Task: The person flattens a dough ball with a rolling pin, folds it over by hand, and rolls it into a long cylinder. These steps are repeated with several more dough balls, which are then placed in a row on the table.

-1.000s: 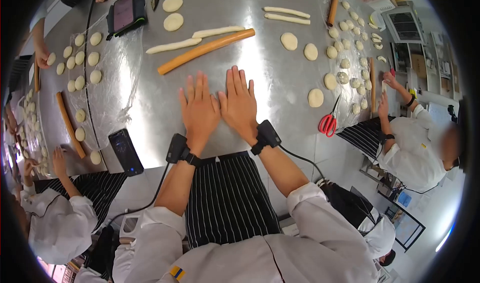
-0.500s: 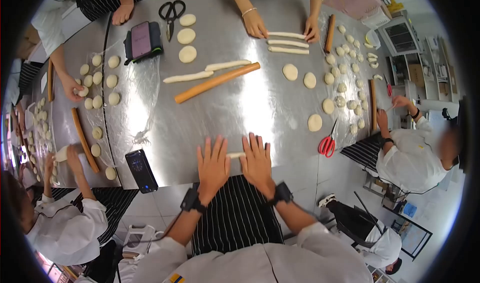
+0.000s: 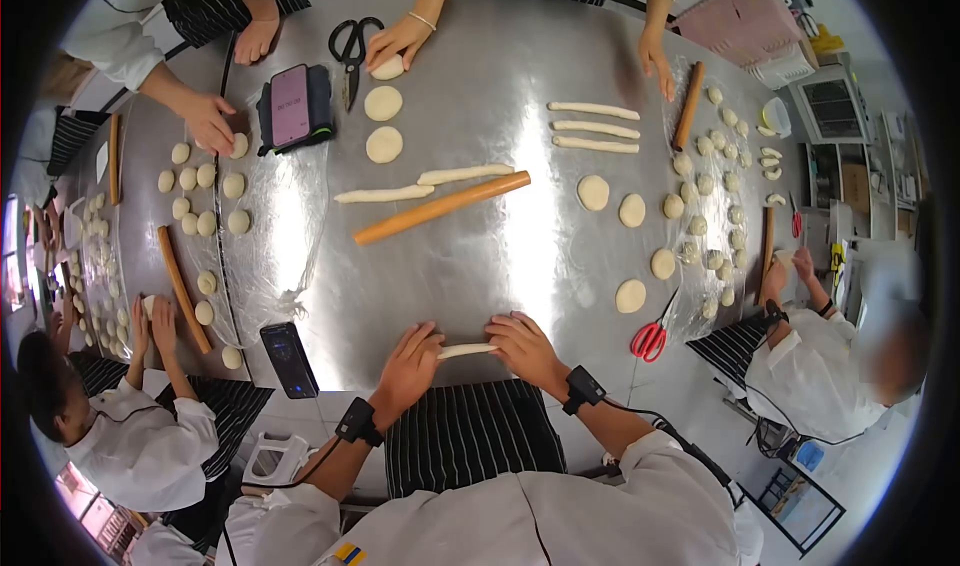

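A short dough rope (image 3: 466,350) lies level near the front edge of the steel table. My left hand (image 3: 408,364) has its fingers closed over the rope's left end, and my right hand (image 3: 524,348) grips the right end the same way. Both rope ends are hidden under my fingers. Beyond my hands, a wooden rolling pin (image 3: 442,209) rests at a slant, with two longer dough ropes (image 3: 384,195) just behind it. A dark phone (image 3: 289,359) lies to the left of my left hand.
Red-handled scissors (image 3: 650,341) and several flat dough rounds (image 3: 630,296) lie to the right. Dough balls (image 3: 206,223) sit around plastic film on both sides. Across the table, a co-worker's hand (image 3: 400,42) touches a round beside black scissors (image 3: 349,61). Other people work left and right.
My hands went from lying flat with fingers stretched to curling round the rope's ends, more of which now shows. Across the table, a co-worker let go of a dough rope and reached to a round.
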A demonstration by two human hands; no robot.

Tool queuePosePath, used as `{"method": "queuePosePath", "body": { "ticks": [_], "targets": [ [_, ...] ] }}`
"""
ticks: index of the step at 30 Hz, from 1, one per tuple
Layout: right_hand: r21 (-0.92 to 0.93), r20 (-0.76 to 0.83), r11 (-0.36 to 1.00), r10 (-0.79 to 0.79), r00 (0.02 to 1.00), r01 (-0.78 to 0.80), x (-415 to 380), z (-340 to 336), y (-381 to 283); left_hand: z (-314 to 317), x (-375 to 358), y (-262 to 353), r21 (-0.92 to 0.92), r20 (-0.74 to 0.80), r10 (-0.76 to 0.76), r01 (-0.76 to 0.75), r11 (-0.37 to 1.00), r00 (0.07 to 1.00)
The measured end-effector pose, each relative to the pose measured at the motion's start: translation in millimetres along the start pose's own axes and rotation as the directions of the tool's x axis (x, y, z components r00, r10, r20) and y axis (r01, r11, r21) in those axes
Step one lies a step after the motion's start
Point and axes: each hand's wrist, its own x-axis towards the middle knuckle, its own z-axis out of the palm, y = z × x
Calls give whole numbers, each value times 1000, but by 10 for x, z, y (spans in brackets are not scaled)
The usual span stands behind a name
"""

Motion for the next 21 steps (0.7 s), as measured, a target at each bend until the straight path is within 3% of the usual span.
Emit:
{"method": "queuePosePath", "body": {
  "ticks": [1,2,3,4,6,7,9,10,12,14,17,19,21],
  "targets": [
    [131,-45,991,48,998,-42,82,-45,30,-134,111,64,2,2,-7,7,1000,1000],
    [133,-41,990,44,998,-38,135,-119,52,-265,234,136,-158,104,-150,165,974,983],
    [234,74,953,181,981,-193,316,-343,-39,-457,402,207,-294,224,-268,328,898,937],
    [313,201,883,300,933,-351,513,-579,-129,-718,628,245,-297,201,-214,268,917,956],
    [359,9,915,193,981,-183,990,-941,-2,-1159,1184,166,-275,68,-116,130,953,991],
    [328,69,917,215,974,-226,1271,-1198,101,-1301,1490,49,-242,-43,-68,55,969,997],
    [252,-11,958,143,990,-135,1780,-1441,482,-1523,2104,-322,-126,-28,-2,-2,992,1000],
    [199,-97,979,71,993,-50,2053,-1546,650,-1574,2377,-428,-31,13,-42,42,999,999],
    [85,-74,993,94,993,-88,2465,-1617,1024,-1594,2829,-631,68,41,-82,79,995,996],
    [-35,-26,991,130,991,-131,2647,-1593,1249,-1397,3042,-882,168,5,-10,9,986,1000],
    [-54,40,987,156,987,-154,2658,-1475,1430,-1239,3095,-1011,190,80,-54,38,981,995],
    [-67,2,987,144,990,-144,2607,-1450,1461,-1180,3067,-963,196,88,-64,46,980,994],
    [-75,-39,987,139,990,-142,2557,-1415,1474,-1153,3010,-908,354,70,-49,21,935,996]
  ]
}}
